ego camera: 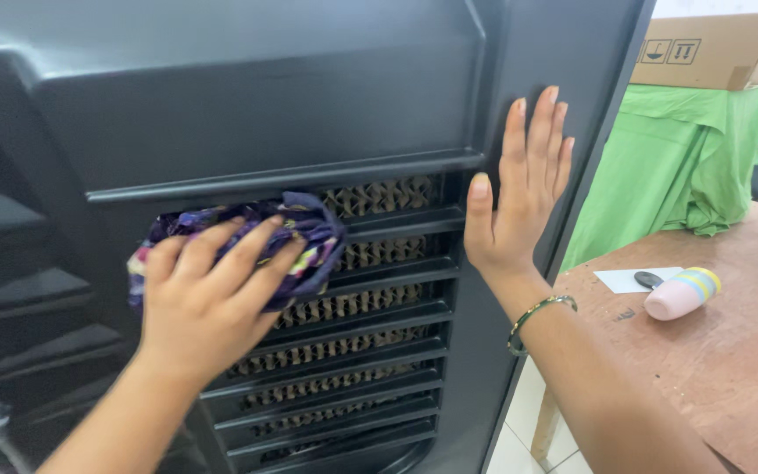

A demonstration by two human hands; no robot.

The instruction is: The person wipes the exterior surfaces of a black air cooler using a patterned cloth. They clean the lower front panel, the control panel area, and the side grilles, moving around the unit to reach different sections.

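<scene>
A large dark grey plastic cabinet (256,96) fills the view, with a slatted grille (370,342) showing brown honeycomb padding behind the slats. My left hand (208,298) presses a crumpled purple patterned cloth (304,219) against the upper slats of the grille. My right hand (519,193) lies flat and open on the cabinet's right panel, fingers pointing up, holding nothing. A green-and-gold bangle (541,312) sits on that wrist.
A brown wooden table (730,351) stands to the right, bearing a pink bottle with a striped cap (682,294), a white paper slip (625,281) and a small dark object. Behind it are green cloth (686,158) and a cardboard box (712,48). White tiled floor shows below.
</scene>
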